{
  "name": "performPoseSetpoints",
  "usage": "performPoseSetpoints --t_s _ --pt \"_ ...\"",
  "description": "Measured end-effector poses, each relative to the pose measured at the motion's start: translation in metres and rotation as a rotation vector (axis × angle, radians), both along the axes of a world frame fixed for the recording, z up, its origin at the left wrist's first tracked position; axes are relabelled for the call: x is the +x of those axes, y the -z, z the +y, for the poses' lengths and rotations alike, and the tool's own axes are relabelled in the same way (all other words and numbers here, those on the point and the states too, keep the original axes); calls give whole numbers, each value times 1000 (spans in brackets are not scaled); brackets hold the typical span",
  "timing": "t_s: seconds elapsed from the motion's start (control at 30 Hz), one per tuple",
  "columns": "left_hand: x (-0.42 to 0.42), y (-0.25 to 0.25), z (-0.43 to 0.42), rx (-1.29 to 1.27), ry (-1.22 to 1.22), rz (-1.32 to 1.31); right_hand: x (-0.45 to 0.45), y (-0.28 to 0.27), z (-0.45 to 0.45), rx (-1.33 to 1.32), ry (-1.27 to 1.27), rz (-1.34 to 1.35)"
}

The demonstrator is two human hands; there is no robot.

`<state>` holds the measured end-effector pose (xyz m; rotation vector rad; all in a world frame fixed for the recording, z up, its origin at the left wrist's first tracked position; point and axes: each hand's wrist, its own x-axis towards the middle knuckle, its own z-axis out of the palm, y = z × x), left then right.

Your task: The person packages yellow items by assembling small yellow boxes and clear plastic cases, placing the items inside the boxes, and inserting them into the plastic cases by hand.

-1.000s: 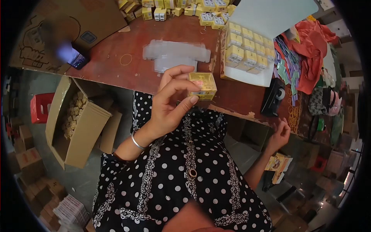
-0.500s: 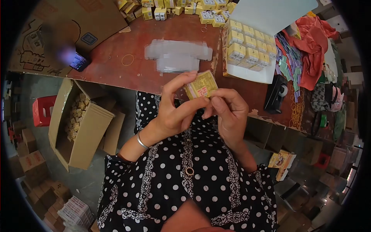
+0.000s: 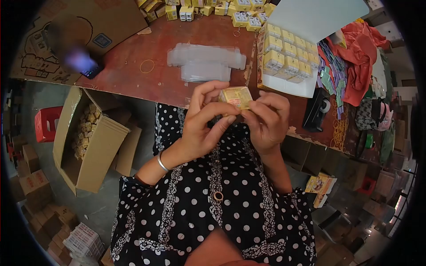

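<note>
A small yellow box (image 3: 237,96) with a clear, shiny cover is held over the near edge of the red table (image 3: 128,62). My left hand (image 3: 205,119), with a silver bangle at the wrist, grips the box from its left and near sides. On the right, my right hand (image 3: 267,119) has thumb and fingertips pinched on the box's near right corner. Beyond the hands lie flat clear plastic sleeves (image 3: 206,62). To their right stands an open carton (image 3: 288,84) with rows of yellow and white boxes.
A black tape dispenser (image 3: 316,111) stands by the right table edge, near rubber bands (image 3: 340,133) and colourful strips (image 3: 333,73). Below the table at left is a cardboard box (image 3: 100,155) of small pieces. A phone (image 3: 92,70) lies at the left.
My right hand has come up from the right table edge to the box and touches it now. The box was tilted half a second ago and lies more level now.
</note>
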<state>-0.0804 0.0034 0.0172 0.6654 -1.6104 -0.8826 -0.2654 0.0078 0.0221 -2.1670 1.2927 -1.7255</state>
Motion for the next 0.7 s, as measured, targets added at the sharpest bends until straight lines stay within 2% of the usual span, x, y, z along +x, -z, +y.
performPoseSetpoints --t_s 0.03,0.07,0.1,0.3,0.37,0.43,0.47,0.5,0.57,0.6,0.63,0.67,0.7 --pt "2 -1 1 115 53 35 -3 -4 -3 -54 -40 116" --pt "2 -1 1 113 53 34 -5 -9 -7 -109 -79 232" --pt "2 -2 0 115 58 50 -6 -14 -10 -113 -79 232" --pt "4 -4 -4 98 84 32 -19 -25 -31 141 -357 373" --pt "5 -4 -5 74 91 37 -16 -25 -27 719 -572 -149" --pt "7 -6 -5 267 131 355 -17 -25 -31 888 -698 -130" --pt "11 -8 -7 376 165 466 -16 -19 -34 849 -647 -38" --pt "17 -5 -10 356 155 471 -13 -27 -41 835 -659 -23" --pt "29 8 -15 330 95 309 -9 -51 -53 1066 -613 186" --pt "35 2 -15 321 93 313 -8 -57 -61 1010 -599 358" --pt "42 -10 -14 295 35 -21 -5 -60 -68 1005 -596 361" --pt "50 -22 -13 266 -22 -355 1 -62 -74 905 -633 486" --pt "56 -31 -13 377 101 -519 5 -65 -82 803 -670 611"
